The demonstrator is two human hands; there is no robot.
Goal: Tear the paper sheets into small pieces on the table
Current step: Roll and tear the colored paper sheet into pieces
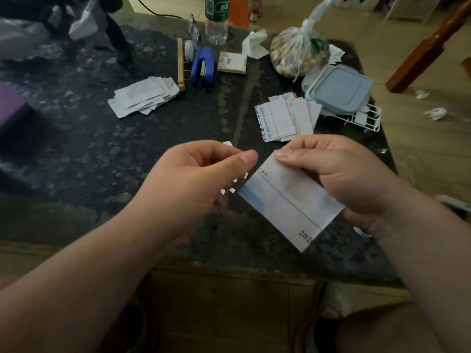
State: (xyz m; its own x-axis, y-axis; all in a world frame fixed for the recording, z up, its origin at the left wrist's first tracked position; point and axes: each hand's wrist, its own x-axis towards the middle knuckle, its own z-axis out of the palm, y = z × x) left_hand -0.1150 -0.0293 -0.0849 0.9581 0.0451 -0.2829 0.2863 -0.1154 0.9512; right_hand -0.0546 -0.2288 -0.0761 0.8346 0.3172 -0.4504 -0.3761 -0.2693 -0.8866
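My right hand [339, 174] pinches the top corner of a white printed paper sheet [288, 202] and holds it above the near part of the dark table [102, 161]. Just left of it, my left hand [193, 174] has its fingers curled round a smaller torn paper piece [230, 186], mostly hidden behind the fingers. The two pieces are apart. One pile of torn paper pieces [144, 95] lies on the table at the middle left. A second pile of pieces [286, 118] lies at the middle right.
At the back stand a blue stapler [202, 64], a wooden strip [181, 64], a small notepad [232, 62], a clear bottle [216, 24] and a tied plastic bag [298, 52]. A lidded blue box [339, 90] sits on a white wire rack [367, 121] at the right edge.
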